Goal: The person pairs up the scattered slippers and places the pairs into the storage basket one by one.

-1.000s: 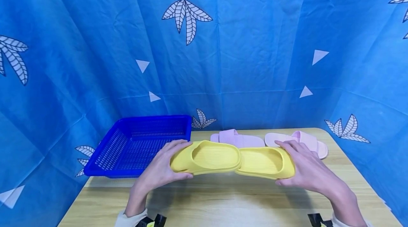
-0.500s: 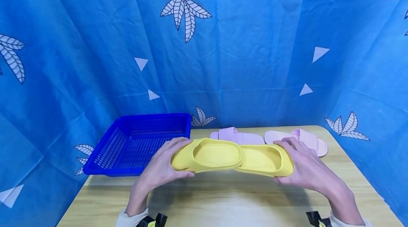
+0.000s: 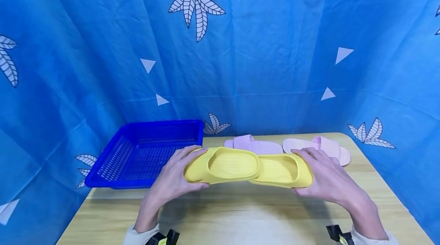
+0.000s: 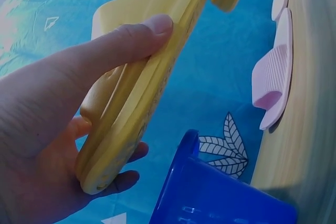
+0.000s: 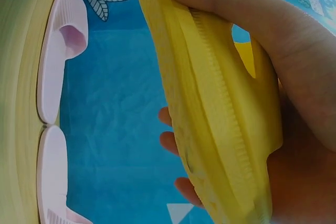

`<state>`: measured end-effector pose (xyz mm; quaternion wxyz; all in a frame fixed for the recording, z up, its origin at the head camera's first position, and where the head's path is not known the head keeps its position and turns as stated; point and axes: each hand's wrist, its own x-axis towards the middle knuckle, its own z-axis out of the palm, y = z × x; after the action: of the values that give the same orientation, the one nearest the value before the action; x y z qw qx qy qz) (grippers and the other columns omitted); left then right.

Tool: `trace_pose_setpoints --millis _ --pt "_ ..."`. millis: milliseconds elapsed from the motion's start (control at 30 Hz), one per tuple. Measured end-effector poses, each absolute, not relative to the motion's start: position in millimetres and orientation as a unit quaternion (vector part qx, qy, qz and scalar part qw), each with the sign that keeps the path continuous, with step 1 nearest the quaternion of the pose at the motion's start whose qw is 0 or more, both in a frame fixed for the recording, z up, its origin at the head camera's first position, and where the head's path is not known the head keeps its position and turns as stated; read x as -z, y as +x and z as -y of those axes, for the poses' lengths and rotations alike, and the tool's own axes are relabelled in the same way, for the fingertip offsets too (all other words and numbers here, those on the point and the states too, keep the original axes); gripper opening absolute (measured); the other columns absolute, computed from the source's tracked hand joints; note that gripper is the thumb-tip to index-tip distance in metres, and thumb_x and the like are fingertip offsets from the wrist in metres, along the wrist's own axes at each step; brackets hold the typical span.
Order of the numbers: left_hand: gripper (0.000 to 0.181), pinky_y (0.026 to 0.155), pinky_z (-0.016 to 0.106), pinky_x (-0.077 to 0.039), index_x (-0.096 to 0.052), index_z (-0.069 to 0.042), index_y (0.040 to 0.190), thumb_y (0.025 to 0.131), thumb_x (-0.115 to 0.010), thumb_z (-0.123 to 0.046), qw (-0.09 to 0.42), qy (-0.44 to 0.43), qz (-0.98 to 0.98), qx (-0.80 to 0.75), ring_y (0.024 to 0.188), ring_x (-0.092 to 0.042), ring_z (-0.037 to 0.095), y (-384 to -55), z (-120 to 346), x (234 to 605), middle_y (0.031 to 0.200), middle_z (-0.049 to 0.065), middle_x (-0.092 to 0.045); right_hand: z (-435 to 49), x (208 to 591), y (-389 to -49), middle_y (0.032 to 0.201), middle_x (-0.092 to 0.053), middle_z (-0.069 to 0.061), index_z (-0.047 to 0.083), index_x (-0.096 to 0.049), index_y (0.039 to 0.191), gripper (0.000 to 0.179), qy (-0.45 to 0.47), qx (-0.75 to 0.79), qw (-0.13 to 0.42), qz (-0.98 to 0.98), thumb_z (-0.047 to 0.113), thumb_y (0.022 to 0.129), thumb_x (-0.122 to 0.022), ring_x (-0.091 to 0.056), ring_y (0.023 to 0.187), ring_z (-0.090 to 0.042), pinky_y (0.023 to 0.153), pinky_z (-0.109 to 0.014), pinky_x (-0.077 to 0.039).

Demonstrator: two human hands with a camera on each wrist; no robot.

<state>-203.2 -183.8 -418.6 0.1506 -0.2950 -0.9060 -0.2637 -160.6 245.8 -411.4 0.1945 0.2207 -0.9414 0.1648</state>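
Two yellow slippers are held up above the table, heel ends meeting in the middle. My left hand [image 3: 175, 174] grips the left yellow slipper [image 3: 233, 163] round its toe, thumb along the near side. The right yellow slipper [image 3: 278, 168] is gripped the same way by my right hand [image 3: 326, 176], its heel tucked under the left one's heel. In the left wrist view the thumb presses the side of the slipper [image 4: 142, 77] and fingertips show behind the sole. From the right wrist, fingers curl round the slipper's [image 5: 220, 103] far side.
A blue plastic basket [image 3: 94, 176] stands at the table's left. Two pink slippers lie along the back edge, the left one [image 3: 271, 147] and the right one [image 3: 326, 147], heels facing each other. A blue patterned curtain [image 3: 268, 46] hangs behind the wooden table [image 3: 240, 218].
The head view has shifted slightly, so the scene sits a little higher and further left. Both hands keep their grip; the right slipper has slid slightly further under the left.
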Motion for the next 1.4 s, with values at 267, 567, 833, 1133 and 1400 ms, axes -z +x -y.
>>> trace_pose_setpoints --millis 267,567,833,1133,1400 --pt "0.092 0.099 0.059 -0.044 -0.056 -0.031 0.147 0.067 -0.093 -0.055 0.152 -0.297 0.908 0.253 0.135 -0.048 0.029 -203 182 418 0.150 -0.001 -0.052 -242 409 -159 0.120 -0.061 -0.002 0.018 -0.061 0.136 0.098 0.205 -0.160 0.179 0.949 0.058 0.054 -0.095 -0.057 0.097 -0.022 0.067 -0.039 -0.040" --pt "0.093 0.099 0.061 -0.045 -0.055 -0.034 0.148 0.065 -0.096 -0.050 0.152 -0.295 0.912 0.242 0.135 -0.047 0.030 -201 172 417 0.151 0.005 -0.052 -239 411 -157 0.119 -0.061 -0.003 0.018 -0.060 0.138 0.098 0.198 -0.162 0.170 0.952 0.058 0.056 -0.094 -0.057 0.098 -0.022 0.067 -0.036 -0.036" --pt "0.094 0.099 0.060 -0.045 -0.056 -0.035 0.147 0.063 -0.097 -0.049 0.164 -0.296 0.910 0.238 0.134 -0.047 0.028 -201 168 419 0.151 0.001 -0.052 -237 411 -158 0.119 -0.063 -0.005 0.016 -0.060 0.138 0.098 0.196 -0.158 0.175 0.952 0.058 0.056 -0.094 -0.058 0.098 -0.023 0.069 -0.037 -0.038" --pt "0.093 0.100 0.057 -0.044 -0.058 -0.034 0.146 0.063 -0.097 -0.050 0.165 -0.311 0.906 0.236 0.131 -0.048 0.026 -200 163 425 0.149 0.000 -0.053 -234 415 -158 0.117 -0.063 -0.004 0.019 -0.061 0.136 0.096 0.201 -0.159 0.179 0.950 0.059 0.055 -0.094 -0.057 0.094 -0.021 0.068 -0.036 -0.037" --pt "0.093 0.100 0.056 -0.044 -0.058 -0.032 0.145 0.062 -0.096 -0.051 0.193 -0.330 0.896 0.225 0.129 -0.050 0.027 -201 161 429 0.147 0.004 -0.055 -232 417 -159 0.116 -0.063 -0.004 0.020 -0.061 0.137 0.097 0.197 -0.159 0.184 0.950 0.058 0.054 -0.095 -0.058 0.097 -0.022 0.068 -0.035 -0.036"
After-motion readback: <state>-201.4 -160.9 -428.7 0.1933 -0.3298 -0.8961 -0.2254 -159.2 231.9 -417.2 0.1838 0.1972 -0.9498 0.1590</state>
